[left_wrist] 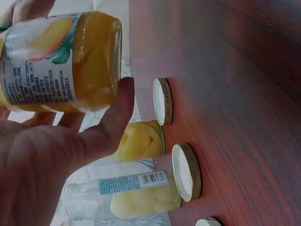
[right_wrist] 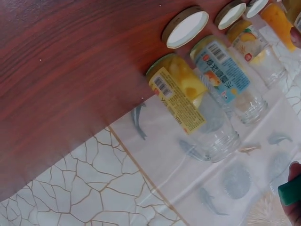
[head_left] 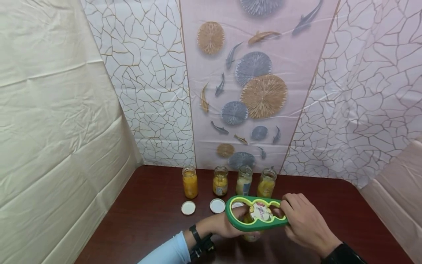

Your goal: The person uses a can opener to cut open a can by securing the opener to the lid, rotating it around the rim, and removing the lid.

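My left hand (head_left: 227,224) grips a glass jar of orange-yellow fruit (left_wrist: 96,61), its fingers and thumb curled round the body. A peach-like fruit and green leaf show on the jar's label. In the head view the jar's printed lid (head_left: 261,212) shows through an opening of a green jar opener (head_left: 240,226) with a yellow-green scalloped inner edge. Curled round the opener's right end is my right hand (head_left: 304,224). The right wrist view catches only the green handle end (right_wrist: 291,190) and a bit of that hand at the edge.
Several lidless jars stand along the table's back, including an orange-filled jar (head_left: 190,183) at left and a yellow-labelled jar (right_wrist: 181,99) at right. Loose lids, such as this white-lined lid (head_left: 188,208), lie before them. Patterned cloth (head_left: 158,91) hangs behind the dark red table (head_left: 132,220).
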Tool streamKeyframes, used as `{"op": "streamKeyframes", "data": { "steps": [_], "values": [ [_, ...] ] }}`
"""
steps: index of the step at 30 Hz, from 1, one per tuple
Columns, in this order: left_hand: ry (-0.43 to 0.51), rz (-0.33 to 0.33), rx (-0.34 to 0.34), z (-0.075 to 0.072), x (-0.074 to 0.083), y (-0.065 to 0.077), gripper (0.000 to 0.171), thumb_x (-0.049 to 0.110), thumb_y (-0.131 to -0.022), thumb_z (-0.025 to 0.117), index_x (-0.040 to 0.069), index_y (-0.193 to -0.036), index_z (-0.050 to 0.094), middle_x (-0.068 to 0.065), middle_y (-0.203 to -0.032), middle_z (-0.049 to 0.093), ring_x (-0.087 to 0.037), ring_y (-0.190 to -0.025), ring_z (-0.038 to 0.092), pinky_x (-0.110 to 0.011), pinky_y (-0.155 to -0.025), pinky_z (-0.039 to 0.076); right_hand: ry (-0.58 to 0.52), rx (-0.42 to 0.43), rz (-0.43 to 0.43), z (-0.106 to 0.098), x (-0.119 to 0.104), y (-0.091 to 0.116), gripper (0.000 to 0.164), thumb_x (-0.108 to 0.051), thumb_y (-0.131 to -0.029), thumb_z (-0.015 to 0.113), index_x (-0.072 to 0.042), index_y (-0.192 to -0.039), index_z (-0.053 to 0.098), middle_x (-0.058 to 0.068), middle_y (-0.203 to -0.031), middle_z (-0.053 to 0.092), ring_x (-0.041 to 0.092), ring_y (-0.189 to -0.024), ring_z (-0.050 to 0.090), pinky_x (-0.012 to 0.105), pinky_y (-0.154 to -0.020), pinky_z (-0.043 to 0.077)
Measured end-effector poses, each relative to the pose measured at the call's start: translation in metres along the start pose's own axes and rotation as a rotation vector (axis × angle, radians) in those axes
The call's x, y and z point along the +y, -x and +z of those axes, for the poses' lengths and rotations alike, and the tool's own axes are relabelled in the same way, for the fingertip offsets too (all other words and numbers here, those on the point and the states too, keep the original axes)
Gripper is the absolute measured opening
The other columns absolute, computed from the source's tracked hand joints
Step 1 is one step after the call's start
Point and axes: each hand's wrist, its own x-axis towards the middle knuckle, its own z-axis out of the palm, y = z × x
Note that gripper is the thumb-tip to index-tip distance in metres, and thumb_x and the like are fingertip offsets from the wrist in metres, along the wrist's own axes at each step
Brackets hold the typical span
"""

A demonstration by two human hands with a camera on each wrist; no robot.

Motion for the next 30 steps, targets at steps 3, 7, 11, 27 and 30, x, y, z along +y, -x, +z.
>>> {"op": "streamKeyframes", "data": {
  "steps": [3, 7, 11, 27, 30],
  "values": [
    [-0.026, 0.016, -0.014, 0.0, -0.002, -0.001, 0.058, 0.003, -0.103, 0.058, 0.011, -0.156, 0.035, -0.008, -0.155, 0.048, -0.006, -0.136, 0.047, -0.027, -0.111, 0.042, -0.013, -0.001, -0.006, 0.0, 0.0, 0.002, 0.014, -0.015, -0.072, 0.046, -0.011, -0.083, 0.051, 0.007, -0.09, 0.053, 0.022, -0.078, 0.046, 0.043, -0.07, 0.042],
    [-0.057, 0.031, -0.021, 0.0, -0.003, -0.001, 0.059, 0.002, -0.102, 0.058, 0.01, -0.156, 0.035, -0.011, -0.156, 0.047, -0.006, -0.137, 0.046, -0.027, -0.113, 0.041, -0.005, 0.005, -0.003, 0.0, -0.001, 0.003, 0.012, -0.015, -0.073, 0.044, -0.012, -0.082, 0.051, 0.007, -0.09, 0.053, 0.023, -0.078, 0.048, 0.044, -0.071, 0.043],
    [-0.061, 0.051, -0.008, 0.002, -0.003, -0.002, 0.059, 0.003, -0.101, 0.06, 0.011, -0.155, 0.038, -0.008, -0.154, 0.05, -0.006, -0.136, 0.047, -0.027, -0.113, 0.041, 0.001, 0.005, 0.006, 0.0, -0.001, 0.004, 0.013, -0.016, -0.077, 0.039, -0.012, -0.081, 0.051, 0.007, -0.089, 0.054, 0.023, -0.078, 0.048, 0.044, -0.071, 0.044],
    [0.036, -0.113, 0.036, 0.004, -0.009, 0.011, 0.051, 0.023, -0.106, 0.059, 0.026, -0.153, 0.04, 0.005, -0.149, 0.052, -0.006, -0.131, 0.052, -0.029, -0.108, 0.045, -0.005, 0.026, 0.068, -0.008, 0.014, 0.014, 0.015, -0.013, -0.068, 0.053, -0.012, -0.082, 0.05, 0.007, -0.09, 0.054, 0.022, -0.077, 0.046, 0.043, -0.067, 0.041],
    [0.016, -0.133, 0.051, 0.004, -0.011, 0.022, 0.048, 0.025, -0.106, 0.059, 0.029, -0.15, 0.041, 0.007, -0.142, 0.056, -0.005, -0.125, 0.056, -0.029, -0.103, 0.049, 0.015, 0.025, 0.092, -0.01, 0.02, 0.022, 0.016, -0.014, -0.067, 0.05, -0.011, -0.083, 0.05, 0.007, -0.088, 0.052, 0.022, -0.076, 0.046, 0.043, -0.067, 0.041]
  ]
}}
